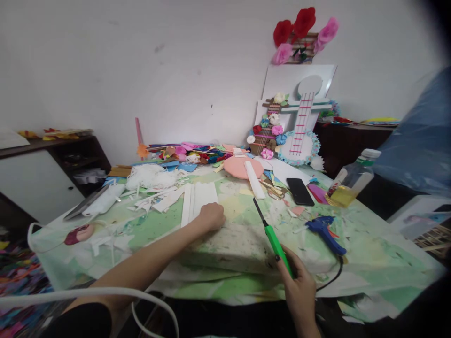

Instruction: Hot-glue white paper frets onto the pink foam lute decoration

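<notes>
Right hand (299,280) grips green tool (276,246), left hand (212,216) curled by white strips (186,202), can't tell its hold; setup probably, next needs steadiness.

- Black phone (300,191): flat on the table (380,249), right half of my view.
- White-capped bottle (352,182): right of the phone; I note yellow liquid (341,196) low inside.
- I count 2 red flowers (305,22) high against the wall (141,56), pink flowers (328,30) adjacent.
- White cabinet door (31,185): far left.
</notes>
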Demonstrator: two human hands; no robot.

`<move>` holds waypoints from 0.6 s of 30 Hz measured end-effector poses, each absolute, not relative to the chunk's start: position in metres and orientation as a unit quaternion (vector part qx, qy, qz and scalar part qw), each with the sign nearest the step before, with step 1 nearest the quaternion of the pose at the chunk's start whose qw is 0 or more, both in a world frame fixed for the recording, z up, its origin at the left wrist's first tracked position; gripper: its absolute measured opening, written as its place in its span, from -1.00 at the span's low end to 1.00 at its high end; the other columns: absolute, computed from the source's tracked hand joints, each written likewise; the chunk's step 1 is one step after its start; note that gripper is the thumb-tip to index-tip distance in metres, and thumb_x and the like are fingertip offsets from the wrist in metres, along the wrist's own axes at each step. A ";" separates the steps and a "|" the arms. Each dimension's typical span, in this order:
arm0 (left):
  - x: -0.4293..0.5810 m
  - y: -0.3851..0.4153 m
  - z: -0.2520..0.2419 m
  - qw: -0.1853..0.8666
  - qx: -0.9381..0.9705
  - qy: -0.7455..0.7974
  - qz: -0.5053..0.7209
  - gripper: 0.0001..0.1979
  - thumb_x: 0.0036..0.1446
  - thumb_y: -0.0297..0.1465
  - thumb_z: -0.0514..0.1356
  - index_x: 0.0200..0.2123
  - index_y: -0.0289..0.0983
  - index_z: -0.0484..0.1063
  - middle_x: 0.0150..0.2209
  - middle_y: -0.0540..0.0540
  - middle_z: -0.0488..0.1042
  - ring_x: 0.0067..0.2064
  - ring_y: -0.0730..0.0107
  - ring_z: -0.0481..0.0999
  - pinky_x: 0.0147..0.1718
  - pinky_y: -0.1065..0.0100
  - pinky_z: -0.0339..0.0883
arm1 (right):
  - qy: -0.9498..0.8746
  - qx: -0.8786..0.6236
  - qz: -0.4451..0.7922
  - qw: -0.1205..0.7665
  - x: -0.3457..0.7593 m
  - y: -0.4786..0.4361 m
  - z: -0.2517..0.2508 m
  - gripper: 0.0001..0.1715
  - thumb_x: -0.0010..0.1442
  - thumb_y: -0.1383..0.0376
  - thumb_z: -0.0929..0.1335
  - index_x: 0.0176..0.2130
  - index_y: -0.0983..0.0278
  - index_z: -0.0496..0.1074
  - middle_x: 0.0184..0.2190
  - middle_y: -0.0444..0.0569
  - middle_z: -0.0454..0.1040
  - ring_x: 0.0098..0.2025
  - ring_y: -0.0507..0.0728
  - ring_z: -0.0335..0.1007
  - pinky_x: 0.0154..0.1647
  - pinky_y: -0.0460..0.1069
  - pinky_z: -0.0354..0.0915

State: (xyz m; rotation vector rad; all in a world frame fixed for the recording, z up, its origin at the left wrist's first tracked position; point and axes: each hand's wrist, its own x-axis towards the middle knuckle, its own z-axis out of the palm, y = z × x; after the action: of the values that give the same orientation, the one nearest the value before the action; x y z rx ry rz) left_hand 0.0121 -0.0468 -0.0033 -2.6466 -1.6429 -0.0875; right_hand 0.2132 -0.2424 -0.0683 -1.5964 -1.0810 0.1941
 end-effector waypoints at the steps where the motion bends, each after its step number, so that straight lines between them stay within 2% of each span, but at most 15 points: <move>1: 0.013 -0.044 -0.003 0.008 -0.850 -0.527 -0.032 -0.72 -0.01 -0.35 0.06 -0.35 -0.38 0.51 -0.34 -0.39 0.50 -0.29 0.04 0.52 -0.36 0.21 0.33 | -0.459 -0.681 0.086 0.563 0.214 -0.243 -0.070 -0.51 0.06 0.03 0.31 -0.12 0.28 0.48 -0.18 0.08 0.56 -0.09 0.30 0.45 -0.12 0.13 0.36; 5: 0.024 -0.034 -0.004 -0.013 -0.870 -0.487 -0.082 -0.73 0.04 -0.36 0.01 -0.39 -0.37 0.47 -0.31 -0.37 0.50 -0.24 0.06 0.49 -0.32 0.21 0.30 | -0.461 -0.689 0.078 0.553 0.218 -0.246 -0.072 -0.50 0.08 0.05 0.30 -0.08 0.29 0.46 -0.14 0.09 0.54 -0.06 0.29 0.44 -0.09 0.13 0.35; 10: 0.034 -0.019 -0.010 -0.089 -0.897 -0.407 -0.148 -0.77 0.05 -0.40 0.01 -0.51 -0.30 0.42 -0.40 -0.17 0.48 -0.31 0.26 0.45 -0.28 0.31 0.27 | -0.510 -0.681 0.005 0.525 0.217 -0.254 -0.062 -0.57 0.09 0.12 0.29 -0.10 0.25 0.47 -0.19 0.05 0.56 -0.16 0.24 0.49 -0.17 0.07 0.39; 15: 0.014 -0.007 -0.015 -0.174 -0.899 -0.352 -0.194 -0.74 0.09 -0.41 -0.02 -0.31 -0.30 0.47 -0.29 -0.10 0.53 -0.26 0.36 0.47 -0.25 0.39 0.32 | -0.567 -0.671 -0.049 0.476 0.207 -0.266 -0.052 -0.64 0.10 0.19 0.29 -0.11 0.20 0.49 -0.26 0.02 0.56 -0.25 0.21 0.50 -0.24 0.06 0.40; 18: 0.000 -0.005 -0.020 -0.200 -0.903 -0.321 -0.207 -0.71 0.06 -0.42 0.03 -0.18 -0.30 0.46 -0.13 -0.12 0.52 -0.12 0.36 0.47 -0.11 0.40 0.30 | -0.583 -0.672 -0.058 0.453 0.201 -0.272 -0.050 -0.65 0.10 0.20 0.29 -0.13 0.17 0.50 -0.28 0.02 0.56 -0.30 0.20 0.50 -0.27 0.05 0.40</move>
State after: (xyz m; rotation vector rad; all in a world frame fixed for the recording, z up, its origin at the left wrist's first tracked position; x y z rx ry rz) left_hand 0.0003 -0.0054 -0.0204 -3.2638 -1.1596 -0.7473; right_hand 0.2010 -0.2718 -0.0497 -1.6601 -1.4392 -0.1432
